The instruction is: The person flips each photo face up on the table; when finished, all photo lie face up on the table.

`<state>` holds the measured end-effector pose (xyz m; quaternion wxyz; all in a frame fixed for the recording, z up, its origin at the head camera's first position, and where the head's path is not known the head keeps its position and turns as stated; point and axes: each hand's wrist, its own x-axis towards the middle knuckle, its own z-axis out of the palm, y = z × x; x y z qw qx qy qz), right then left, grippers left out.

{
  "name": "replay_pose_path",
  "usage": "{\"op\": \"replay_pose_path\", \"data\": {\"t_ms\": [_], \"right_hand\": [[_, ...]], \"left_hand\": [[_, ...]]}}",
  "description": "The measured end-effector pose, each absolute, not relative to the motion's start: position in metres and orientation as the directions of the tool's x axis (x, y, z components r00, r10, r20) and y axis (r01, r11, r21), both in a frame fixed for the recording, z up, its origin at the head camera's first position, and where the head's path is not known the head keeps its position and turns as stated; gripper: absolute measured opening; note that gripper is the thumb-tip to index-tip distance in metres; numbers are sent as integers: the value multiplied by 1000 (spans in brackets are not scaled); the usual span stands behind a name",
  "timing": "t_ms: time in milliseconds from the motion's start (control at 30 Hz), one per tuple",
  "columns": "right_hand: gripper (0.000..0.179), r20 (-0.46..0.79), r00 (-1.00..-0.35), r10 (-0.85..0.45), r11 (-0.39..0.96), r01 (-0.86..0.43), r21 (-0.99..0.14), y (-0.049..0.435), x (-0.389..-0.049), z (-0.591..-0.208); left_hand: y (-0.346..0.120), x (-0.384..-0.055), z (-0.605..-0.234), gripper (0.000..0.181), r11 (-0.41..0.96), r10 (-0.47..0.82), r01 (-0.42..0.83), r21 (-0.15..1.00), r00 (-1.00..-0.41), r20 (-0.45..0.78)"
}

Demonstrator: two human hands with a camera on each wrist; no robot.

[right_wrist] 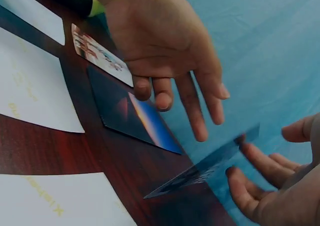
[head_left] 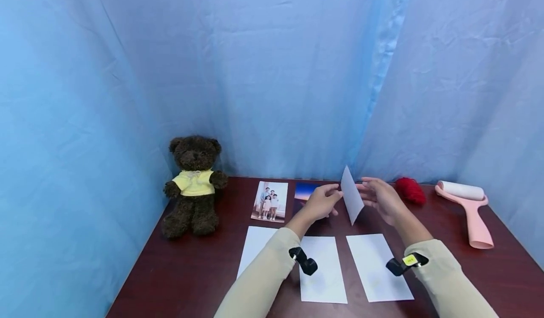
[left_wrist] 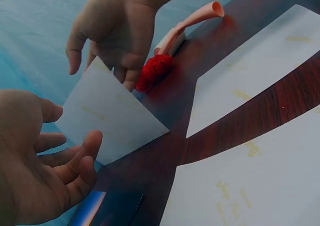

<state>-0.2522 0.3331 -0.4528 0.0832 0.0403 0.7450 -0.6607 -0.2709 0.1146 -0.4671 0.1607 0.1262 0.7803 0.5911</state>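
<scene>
A photo print (head_left: 351,195) stands tilted on edge between my two hands, its white back towards the left hand and its dark printed face (right_wrist: 210,161) towards the right. My left hand (head_left: 320,202) is just left of it with loosely bent fingers, holding nothing; it partly covers a sunset photo (head_left: 303,191) lying on the table. On the other side, my right hand (head_left: 382,197) has its fingers spread close behind the print. In the right wrist view its fingertips (right_wrist: 242,140) seem to touch the printed face, with the thumb held away.
A family photo (head_left: 270,202) lies left of the sunset photo. Three white sheets (head_left: 257,245) lie nearer on the dark red table (head_left: 178,280). A brown teddy bear (head_left: 193,186) sits at left; red yarn (head_left: 410,190) and a pink lint roller (head_left: 471,214) lie at right. Blue curtains hang behind.
</scene>
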Motion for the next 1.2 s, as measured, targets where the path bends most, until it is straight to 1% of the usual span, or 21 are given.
{"op": "replay_pose_path", "data": {"t_ms": [100, 200, 333, 500, 667, 767, 900, 1000, 1100, 1200], "right_hand": [[63, -140, -987, -76, 108, 131, -985, 330, -252, -459], [63, -132, -989, -69, 186, 117, -975, 327, -253, -462], [63, -193, -979, -65, 318, 163, -934, 328, -253, -464], [61, -264, -964, -42, 361, 232, -903, 330, -254, -471], [59, -257, -966, 11, 434, 236, -870, 336, -254, -477], [59, -232, -972, 30, 522, 213, -826, 339, -254, -481], [53, -167, -986, 2, 680, 124, -723, 339, -254, -486], [47, -114, -993, -24, 779, 53, -625, 340, -251, -488], [43, -84, -996, -20, 828, 30, -559, 344, -249, -490], [43, -68, -998, -12, 840, 27, -541, 349, -246, -491]], "left_hand": [[111, -274, -468, 54, 252, 388, 2, 968, -916, -99], [106, -276, -469, 57, 263, 377, -7, 965, -920, -109], [104, -278, -468, 59, 310, 346, -34, 950, -927, -146], [108, -276, -471, 58, 399, 357, -60, 915, -909, -216], [116, -276, -469, 55, 578, 409, 52, 814, -882, -234], [118, -281, -467, 54, 629, 443, 83, 773, -855, -269], [112, -287, -468, 54, 633, 485, 80, 770, -816, -314], [103, -286, -466, 56, 620, 518, 111, 777, -802, -299], [86, -279, -461, 58, 602, 565, 166, 781, -780, -270], [61, -272, -454, 61, 585, 625, 245, 773, -744, -236]]}}
